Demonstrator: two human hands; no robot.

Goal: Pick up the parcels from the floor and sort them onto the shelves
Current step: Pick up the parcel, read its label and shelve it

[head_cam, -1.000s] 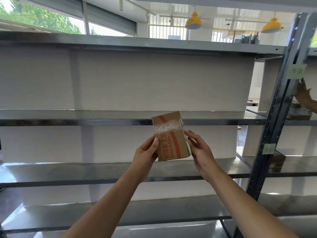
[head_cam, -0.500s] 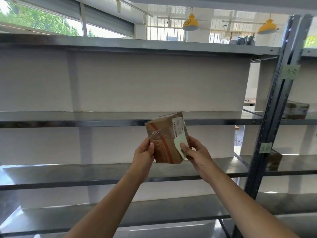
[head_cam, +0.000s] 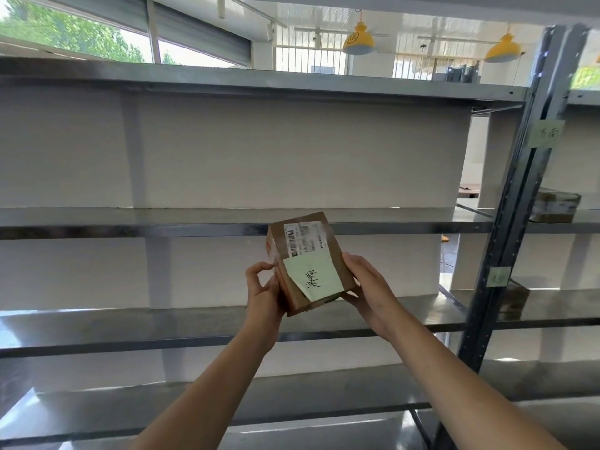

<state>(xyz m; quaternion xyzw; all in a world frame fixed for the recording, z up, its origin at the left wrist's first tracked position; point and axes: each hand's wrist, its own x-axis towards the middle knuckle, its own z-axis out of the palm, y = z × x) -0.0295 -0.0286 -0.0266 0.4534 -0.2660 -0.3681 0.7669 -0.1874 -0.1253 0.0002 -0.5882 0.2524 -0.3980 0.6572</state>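
Parcel: I see a small brown cardboard parcel (head_cam: 308,261) held up in the air in front of the shelving, tilted, its labelled face turned toward me. It rests on no shelf.
Labels on parcel: a white shipping label (head_cam: 305,238) with a barcode sits on the upper part of that face; a pale green note (head_cam: 313,278) with dark handwriting lies below it, overlapping its lower edge. The print on the shipping label is too blurred for me to read.
Left hand: my left hand (head_cam: 264,295) supports the parcel's lower left side, palm against the box, while thumb and forefinger curl just off its left edge near the corner.
Right hand: my right hand (head_cam: 368,287) clasps the parcel's right edge and lower right corner, fingers wrapped behind, thumb on the near side.
Shelves: the grey metal shelves (head_cam: 194,219) run across the view in several tiers behind the parcel; the tiers straight ahead carry nothing that I can see.
Upright: a dark metal upright (head_cam: 509,222) stands to the right, with a green tag (head_cam: 547,133) high up and a second green tag (head_cam: 499,277) lower down, its writing unreadable.
Neighbouring bay: beyond the upright, a wrapped box (head_cam: 555,204) sits on the middle tier, and another brown box (head_cam: 516,297) on the tier below.
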